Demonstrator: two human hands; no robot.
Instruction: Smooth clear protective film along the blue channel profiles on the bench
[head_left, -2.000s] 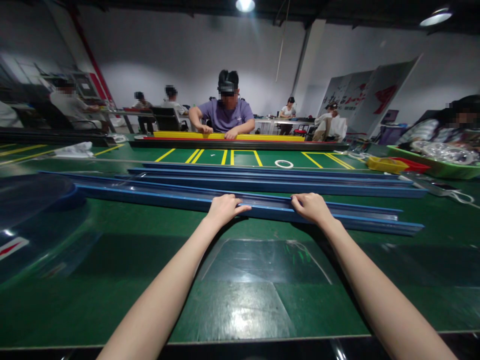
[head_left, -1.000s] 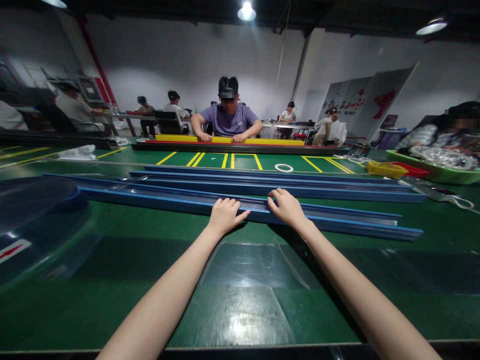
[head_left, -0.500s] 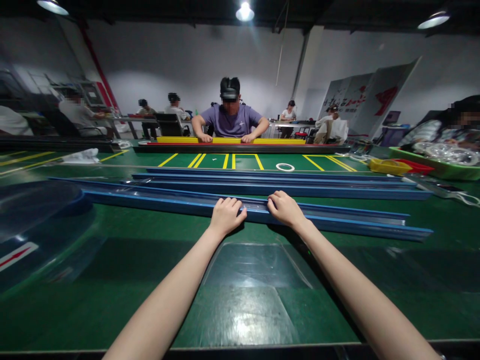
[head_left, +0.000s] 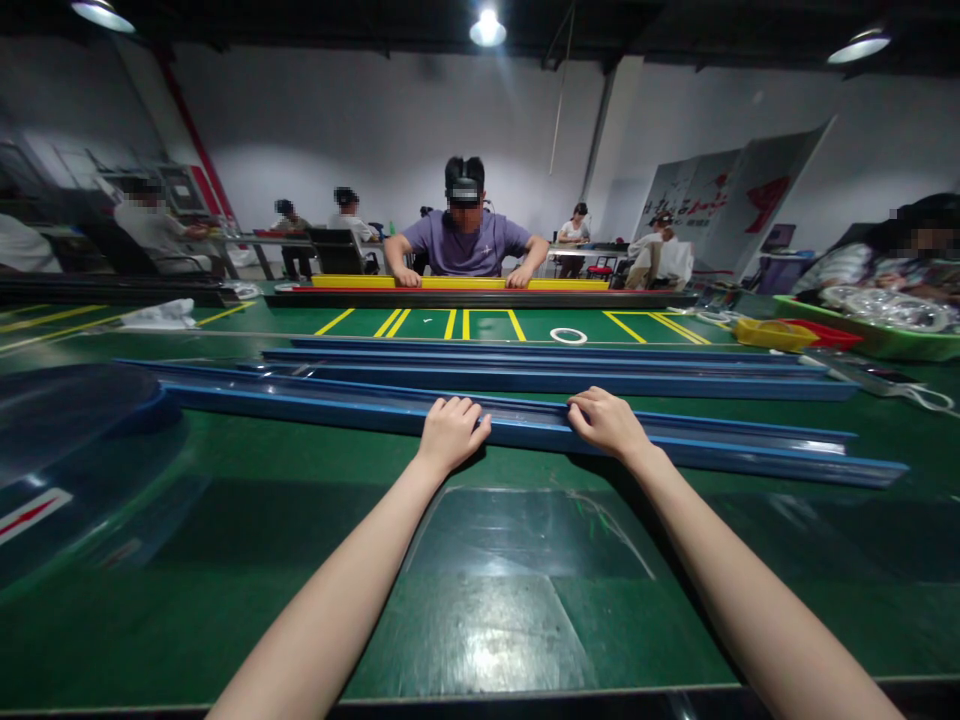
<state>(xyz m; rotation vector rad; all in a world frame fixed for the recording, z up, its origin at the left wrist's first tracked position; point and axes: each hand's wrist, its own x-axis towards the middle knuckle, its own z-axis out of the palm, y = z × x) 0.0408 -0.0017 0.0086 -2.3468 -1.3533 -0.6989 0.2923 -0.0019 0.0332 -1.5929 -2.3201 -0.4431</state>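
A long blue channel strip (head_left: 525, 432) lies across the table in front of me, its right end nearer to me than its left. My left hand (head_left: 452, 435) is closed over it near the middle, fingers curled over the near wall and into the groove. Further right, my right hand (head_left: 609, 420) grips the same strip, fingertips inside the groove. My palms hide parts of the near wall. Just behind, more blue channel strip (head_left: 555, 382) lies almost parallel, apart from my hands.
A blue transparent coil (head_left: 82, 420) covers the table's left side. Clear film (head_left: 517, 530) lies before me. Beyond are a white ring (head_left: 568, 336), yellow tape lines and a yellow tray (head_left: 772, 334). Opposite, a person (head_left: 465, 245) handles a yellow strip (head_left: 480, 283).
My right hand has moved to the right, and the front blue channel strip has slid rightward with it. My left hand has stayed almost in place. The person opposite has spread their hands slightly.
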